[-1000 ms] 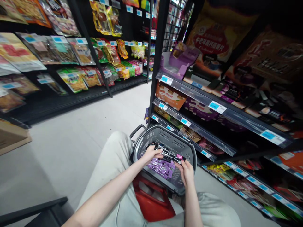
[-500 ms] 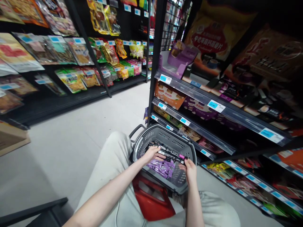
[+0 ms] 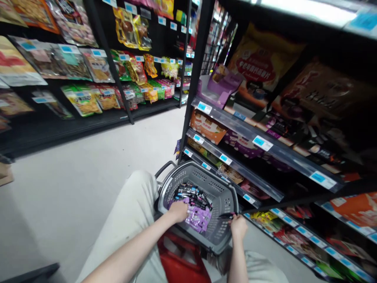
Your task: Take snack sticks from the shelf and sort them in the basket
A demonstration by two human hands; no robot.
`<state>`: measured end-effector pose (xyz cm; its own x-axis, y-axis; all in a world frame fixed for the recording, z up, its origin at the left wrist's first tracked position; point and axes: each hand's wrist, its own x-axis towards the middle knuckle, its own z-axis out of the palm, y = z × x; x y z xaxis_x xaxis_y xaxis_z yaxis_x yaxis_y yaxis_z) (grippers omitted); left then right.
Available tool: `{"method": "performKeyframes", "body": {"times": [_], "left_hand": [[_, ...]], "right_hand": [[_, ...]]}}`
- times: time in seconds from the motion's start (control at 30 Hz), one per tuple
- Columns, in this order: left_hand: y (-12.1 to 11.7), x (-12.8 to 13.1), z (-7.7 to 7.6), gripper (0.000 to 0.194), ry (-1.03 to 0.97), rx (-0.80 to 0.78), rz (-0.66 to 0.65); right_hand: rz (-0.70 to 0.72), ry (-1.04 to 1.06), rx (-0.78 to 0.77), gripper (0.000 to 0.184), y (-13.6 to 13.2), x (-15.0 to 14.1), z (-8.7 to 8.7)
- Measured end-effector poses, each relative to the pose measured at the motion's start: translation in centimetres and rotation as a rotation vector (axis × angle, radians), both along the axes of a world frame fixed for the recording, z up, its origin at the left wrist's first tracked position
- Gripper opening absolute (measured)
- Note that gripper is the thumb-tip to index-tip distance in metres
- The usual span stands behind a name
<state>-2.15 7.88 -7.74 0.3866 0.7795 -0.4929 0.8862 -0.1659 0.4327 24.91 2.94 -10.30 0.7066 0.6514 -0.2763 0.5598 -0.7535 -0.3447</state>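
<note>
A grey shopping basket (image 3: pixel 219 184) stands between my knees. Black stick packets (image 3: pixel 193 194) lie in a pile inside it, with shiny purple packets (image 3: pixel 198 219) in front of them. My left hand (image 3: pixel 178 211) reaches in over the near left rim, its fingers curled at the purple packets; a bit of purple shows at the fingertips, and the rest of the grip is hidden. At the basket's right side, my right hand (image 3: pixel 238 226) pinches the end of a thin black stick packet (image 3: pixel 226 215), which points left over the basket.
On the right, a dark shelf rack (image 3: pixel 238 120) holds boxes and bags close to the basket. Hanging snack bags (image 3: pixel 84 100) fill another rack at the left, across the pale floor (image 3: pixel 118 153). A red part (image 3: pixel 179 255) shows below the basket.
My left hand has left the black stick packet and moved down-left to the purple packets. My right hand keeps a black packet, drawn toward the right rim. The view has shifted slightly.
</note>
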Motion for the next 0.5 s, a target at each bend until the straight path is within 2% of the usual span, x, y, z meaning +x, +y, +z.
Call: {"method": "performKeyframes", "body": {"times": [0.17, 0.27, 0.33, 0.37, 0.43, 0.5], "left_hand": [[-0.2, -0.3, -0.6, 0.031, 0.015, 0.049, -0.085], [0.0, -0.4, -1.0, 0.033, -0.009, 0.093, -0.08], [-0.1, -0.5, -0.9, 0.034, -0.013, 0.092, -0.081], [-0.1, -0.4, -0.8, 0.035, -0.019, 0.086, -0.085], [-0.3, -0.3, -0.7, 0.036, -0.037, 0.064, -0.086], [-0.3, -0.2, -0.7, 0.036, -0.047, 0.037, -0.071]], "right_hand": [[-0.02, -0.085, 0.073, 0.024, 3.0, -0.4, 0.0], [-0.02, -0.15, 0.113, 0.027, 5.1, 0.7, 1.5], [0.052, -0.216, 0.199, 0.027, 7.0, 1.6, 4.1], [0.119, -0.271, 0.276, 0.027, 8.2, 2.1, 6.0], [0.277, -0.421, 0.463, 0.028, 11.3, 3.1, 10.9], [0.369, -0.621, 0.583, 0.027, 14.8, 4.1, 16.6]]}}
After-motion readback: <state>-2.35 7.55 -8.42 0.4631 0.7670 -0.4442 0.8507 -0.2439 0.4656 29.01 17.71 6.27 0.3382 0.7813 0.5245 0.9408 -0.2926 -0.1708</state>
